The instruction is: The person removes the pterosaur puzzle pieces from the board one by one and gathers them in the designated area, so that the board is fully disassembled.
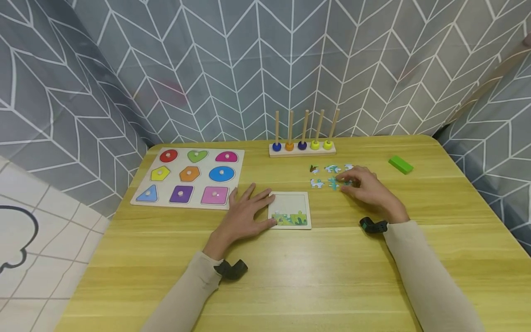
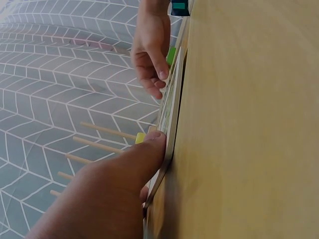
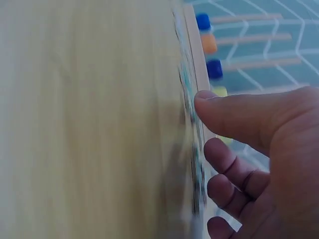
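A small square puzzle board (image 1: pixel 289 203) lies on the table, with green and pale joined pieces (image 1: pixel 296 218) along its near side. My left hand (image 1: pixel 244 216) rests at the board's left edge, fingers spread; in the left wrist view its thumb (image 2: pixel 154 142) lies on the rim. Farther right, several loose jigsaw pieces (image 1: pixel 317 183) lie in two rows. Over the right end of these rows is my right hand (image 1: pixel 369 188), fingers bent loosely. The right wrist view shows its thumb (image 3: pixel 219 107) and fingertips apart, close above the pieces, with nothing between them; whether they touch cannot be told.
On the left lies a white shape board (image 1: pixel 166 188) with colourful knobbed shapes. A peg stand (image 1: pixel 303 152) with upright wooden rods and beads stands at the back. One green block (image 1: pixel 400 164) lies at the back right. Behind the table hangs a grey patterned curtain (image 1: pixel 232 69).
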Demonstrator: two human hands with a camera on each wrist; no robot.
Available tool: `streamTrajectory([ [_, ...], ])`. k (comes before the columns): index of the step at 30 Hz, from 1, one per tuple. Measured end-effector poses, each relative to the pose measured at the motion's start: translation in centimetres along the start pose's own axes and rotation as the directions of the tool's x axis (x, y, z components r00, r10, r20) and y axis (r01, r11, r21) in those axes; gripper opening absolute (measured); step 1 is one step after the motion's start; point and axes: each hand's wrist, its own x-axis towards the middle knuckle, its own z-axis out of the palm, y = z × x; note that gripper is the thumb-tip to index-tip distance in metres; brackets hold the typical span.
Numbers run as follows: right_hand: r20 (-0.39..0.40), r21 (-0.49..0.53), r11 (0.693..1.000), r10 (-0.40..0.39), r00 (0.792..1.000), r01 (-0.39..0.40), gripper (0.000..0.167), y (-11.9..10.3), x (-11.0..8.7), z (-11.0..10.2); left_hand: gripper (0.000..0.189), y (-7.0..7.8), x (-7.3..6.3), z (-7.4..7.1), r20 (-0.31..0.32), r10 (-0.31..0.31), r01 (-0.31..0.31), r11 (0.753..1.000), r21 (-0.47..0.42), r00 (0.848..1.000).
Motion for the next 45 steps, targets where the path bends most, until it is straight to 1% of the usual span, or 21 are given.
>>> streamTrajectory([
  [4, 0.006, -0.018, 0.999, -0.045, 0.999, 0.045, 0.027, -1.0, 0.5, 1.0, 0.073, 0.0, 0.0, 0.0, -0.001, -0.001, 0.001, 1.0, -0.003, 1.0],
  [8, -0.004, -0.025, 0.995, -0.099, 0.995, 0.099, 0.028, -2.0, 0.8, 1.8, 0.073, 0.0, 0.0, -0.1, 0.004, -0.003, 0.003, 1.0, -0.002, 1.0],
  [14, -0.012, -0.018, 0.98, -0.198, 0.98, 0.198, 0.028, -3.5, 1.0, 2.8, 0.073, 0.1, -0.1, -0.1, 0.009, -0.005, 0.005, 1.0, -0.006, 1.0],
  [17, -0.004, -0.018, 0.975, -0.224, 0.975, 0.224, 0.028, -4.3, 1.0, 3.2, 0.073, 0.1, -0.1, -0.1, 0.008, -0.004, 0.004, 1.0, -0.005, 1.0],
  [22, 0.034, -0.018, 0.973, -0.228, 0.973, 0.228, 0.027, -5.3, 1.1, 3.9, 0.072, 0.0, -0.1, 0.0, -0.003, 0.005, -0.005, 1.0, -0.006, 1.0],
  [26, 0.06, -0.026, 0.97, -0.24, 0.969, 0.241, 0.027, -6.0, 1.0, 4.5, 0.073, 0.0, -0.1, 0.0, 0.001, 0.0, 0.0, 1.0, -0.004, 1.0],
  [34, 0.082, -0.009, 0.965, -0.259, 0.962, 0.26, 0.028, -7.1, 0.9, 5.6, 0.073, 0.0, 0.0, 0.0, 0.008, -0.005, 0.005, 1.0, 0.005, 1.0],
  [38, 0.095, 0.009, 0.96, -0.28, 0.955, 0.28, 0.03, -7.8, 0.9, 6.3, 0.073, -0.1, 0.0, 0.1, 0.008, -0.007, 0.007, 1.0, 0.012, 1.0],
  [45, 0.09, 0.048, 0.951, -0.308, 0.947, 0.305, 0.032, -8.8, 0.8, 7.3, 0.073, 0.0, 0.0, 0.0, 0.011, -0.005, 0.005, 1.0, 0.018, 1.0],
])
